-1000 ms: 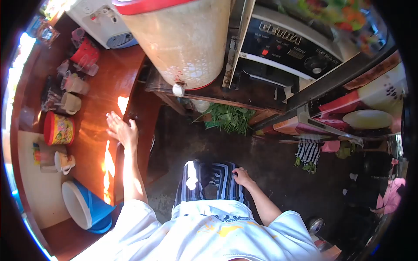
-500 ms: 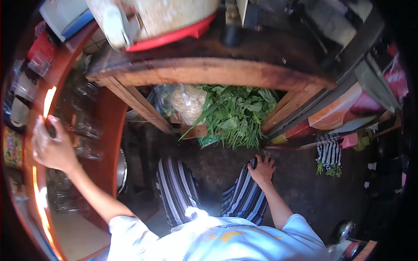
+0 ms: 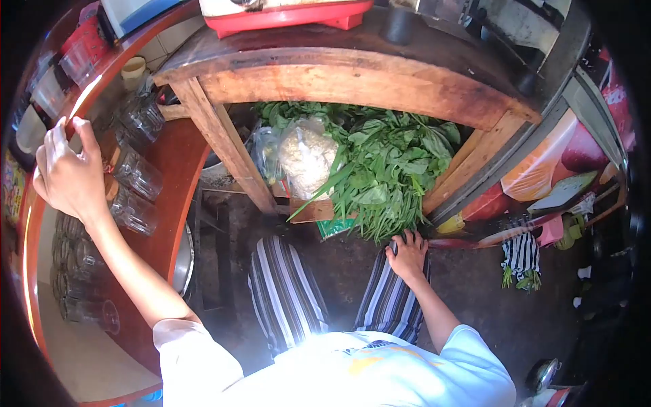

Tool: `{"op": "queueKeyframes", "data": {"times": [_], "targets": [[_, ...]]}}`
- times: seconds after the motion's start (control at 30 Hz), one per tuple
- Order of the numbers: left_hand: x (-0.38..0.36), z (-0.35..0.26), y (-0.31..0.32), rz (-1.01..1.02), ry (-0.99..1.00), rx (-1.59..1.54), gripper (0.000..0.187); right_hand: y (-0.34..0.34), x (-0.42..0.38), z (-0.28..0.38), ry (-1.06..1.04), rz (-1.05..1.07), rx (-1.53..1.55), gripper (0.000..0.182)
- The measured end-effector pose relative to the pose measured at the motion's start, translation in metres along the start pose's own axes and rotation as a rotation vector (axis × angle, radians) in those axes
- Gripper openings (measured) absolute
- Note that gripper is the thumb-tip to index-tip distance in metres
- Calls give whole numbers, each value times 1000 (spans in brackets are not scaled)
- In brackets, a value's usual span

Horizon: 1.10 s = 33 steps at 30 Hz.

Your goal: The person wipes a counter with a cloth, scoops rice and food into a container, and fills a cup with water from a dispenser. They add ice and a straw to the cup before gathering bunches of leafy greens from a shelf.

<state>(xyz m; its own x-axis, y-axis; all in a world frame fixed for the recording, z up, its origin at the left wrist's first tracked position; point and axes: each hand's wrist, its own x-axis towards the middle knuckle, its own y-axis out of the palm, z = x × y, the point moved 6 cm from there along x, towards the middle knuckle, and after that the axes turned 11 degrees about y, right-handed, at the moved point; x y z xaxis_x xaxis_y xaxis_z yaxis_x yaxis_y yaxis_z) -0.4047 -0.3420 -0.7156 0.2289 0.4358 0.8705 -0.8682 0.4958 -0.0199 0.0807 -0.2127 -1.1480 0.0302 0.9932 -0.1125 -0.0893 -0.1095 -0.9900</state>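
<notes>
My left hand [image 3: 68, 169] is raised at the left, over the edge of the red-brown counter [image 3: 102, 88]. Its thumb and forefinger are apart and the other fingers curl loosely, with nothing visible between them. Clear glass mugs [image 3: 139, 175] stand on the shelf just right of this hand. My right hand [image 3: 408, 256] rests on my right knee, fingers spread and holding nothing. Striped trousers [image 3: 288, 292] cover my legs. Beyond that knee lies a heap of leafy greens [image 3: 386, 176] under the wooden table [image 3: 339, 81].
A clear bag of pale contents [image 3: 306, 159] sits left of the greens. A red-based white appliance [image 3: 288, 19] stands on the table. Plastic cups [image 3: 49, 95] line the counter at the left. A printed fruit banner [image 3: 542, 169] hangs at the right, near a striped cloth [image 3: 521, 252].
My view has shifted, so the table and greens appear larger. My left hand has moved slightly left and up in view, its thumb and forefinger still apart. The right hand stays on the knee.
</notes>
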Motion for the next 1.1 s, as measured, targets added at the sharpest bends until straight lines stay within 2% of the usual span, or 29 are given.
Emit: {"op": "queueKeyframes", "data": {"times": [0.1,0.33,0.47,0.8,0.83,1.1], "targets": [[-1,1,5,-1,-75,24,24,3,3,-3,-7,-35,29,39],[-7,8,18,-77,-44,96,27,14,5,-9,-68,-82,59,34],[-2,0,11,-5,-117,73,24,8,4,-8,-39,-82,82,34],[0,0,6,-31,-9,80,24,10,8,-11,-34,-110,101,30],[-1,-2,4,5,-28,83,23,11,7,-12,-42,-160,123,29],[-3,0,6,-16,-59,12,21,-14,-15,12,-74,-162,160,29]]}}
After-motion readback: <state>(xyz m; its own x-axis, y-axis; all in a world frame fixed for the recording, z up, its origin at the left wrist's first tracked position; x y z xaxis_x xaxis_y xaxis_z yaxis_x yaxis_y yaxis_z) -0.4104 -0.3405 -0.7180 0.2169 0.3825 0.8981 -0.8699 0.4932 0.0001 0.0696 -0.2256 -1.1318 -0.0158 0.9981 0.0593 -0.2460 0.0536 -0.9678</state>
